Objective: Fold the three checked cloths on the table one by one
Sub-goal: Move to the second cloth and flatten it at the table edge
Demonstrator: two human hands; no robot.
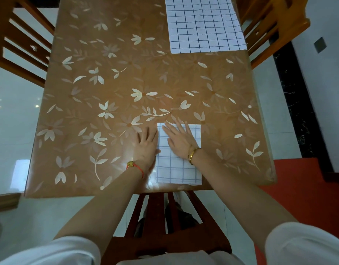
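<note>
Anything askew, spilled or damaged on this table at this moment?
Nothing stands out. The folded checked cloth lies square near the front table edge under the flat right hand; the left hand rests beside it. The unfolded checked cloth lies smooth at the far right.

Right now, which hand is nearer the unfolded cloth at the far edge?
Right. The right hand lies on the folded cloth, closer to the unfolded cloth; the left hand sits beside it.

Surface: we find open room across left and centre. Obstacles: unfolded cloth far right; folded cloth near edge; chairs flanking both sides.
</note>
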